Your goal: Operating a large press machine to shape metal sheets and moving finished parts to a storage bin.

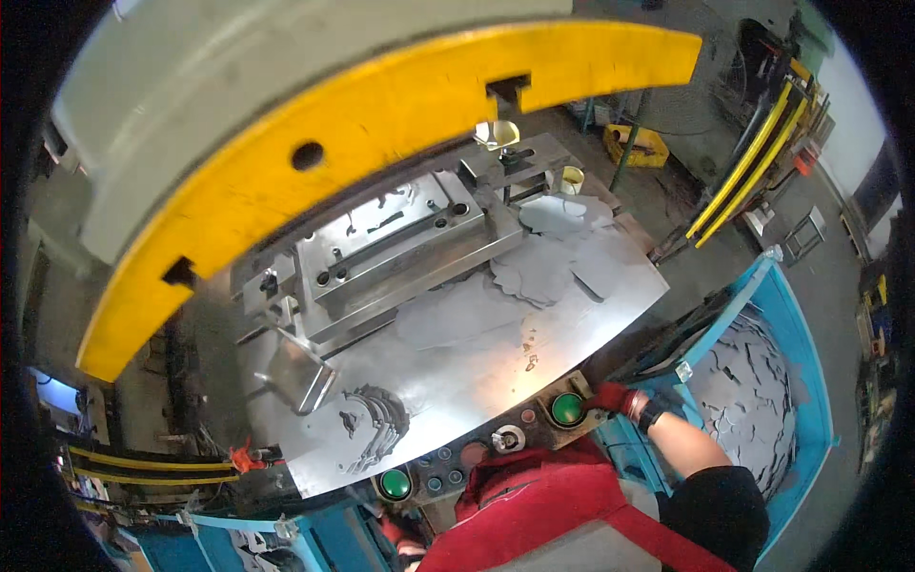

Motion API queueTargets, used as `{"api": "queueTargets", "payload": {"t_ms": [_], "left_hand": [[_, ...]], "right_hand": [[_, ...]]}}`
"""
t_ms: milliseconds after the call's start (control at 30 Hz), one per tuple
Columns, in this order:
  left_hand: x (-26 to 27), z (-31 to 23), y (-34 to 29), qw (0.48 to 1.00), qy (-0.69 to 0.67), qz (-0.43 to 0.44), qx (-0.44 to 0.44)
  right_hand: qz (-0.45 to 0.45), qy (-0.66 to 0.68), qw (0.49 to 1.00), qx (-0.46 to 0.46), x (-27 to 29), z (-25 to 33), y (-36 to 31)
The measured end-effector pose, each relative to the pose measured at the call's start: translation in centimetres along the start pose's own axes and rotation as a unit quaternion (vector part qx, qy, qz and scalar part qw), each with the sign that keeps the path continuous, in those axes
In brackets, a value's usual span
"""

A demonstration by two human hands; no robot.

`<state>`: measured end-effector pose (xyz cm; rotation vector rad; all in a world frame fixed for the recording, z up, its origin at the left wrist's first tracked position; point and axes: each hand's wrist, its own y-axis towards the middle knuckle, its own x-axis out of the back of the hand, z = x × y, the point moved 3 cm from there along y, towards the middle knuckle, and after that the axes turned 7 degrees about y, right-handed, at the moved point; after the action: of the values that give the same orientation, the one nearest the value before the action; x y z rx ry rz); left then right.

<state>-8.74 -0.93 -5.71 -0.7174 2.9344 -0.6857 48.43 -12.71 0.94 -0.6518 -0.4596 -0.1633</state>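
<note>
My right hand (615, 398), in a red glove with a dark band at the wrist, is at the side of a large green push button (567, 409) on the control panel. Its fingers reach toward the button's rim and hold nothing that I can see; whether they press it I cannot tell. Low in the picture, my left hand (402, 536), also red-gloved, is just below a second green button (395, 483). My apron partly hides it, and its fingers do not show clearly. Ahead, a metal die (400, 238) stands on the press bed, with dark cut pieces on its plate.
The yellow-edged press ram (381, 105) hangs over the die. Grey sheet pieces (524, 276) and a stack of curved parts (376, 424) lie on the metal table (457, 381). To the right, a blue bin (810, 353) holds many flat offcuts; another blue bin (210, 548) stands lower left.
</note>
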Motion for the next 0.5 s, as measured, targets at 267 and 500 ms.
{"api": "queueTargets", "payload": {"t_ms": [267, 500], "left_hand": [[2.0, -14.5, -7.8, 0.942, 0.214, -0.079, -0.245], [-22.6, -30.9, -13.6, 0.950, -0.044, 0.291, -0.109]], "right_hand": [[-0.401, 0.065, 0.908, 0.101, 13.6, 13.6, 7.5], [-0.395, -0.248, 0.884, 0.029, 14.5, 16.8, 13.4]]}}
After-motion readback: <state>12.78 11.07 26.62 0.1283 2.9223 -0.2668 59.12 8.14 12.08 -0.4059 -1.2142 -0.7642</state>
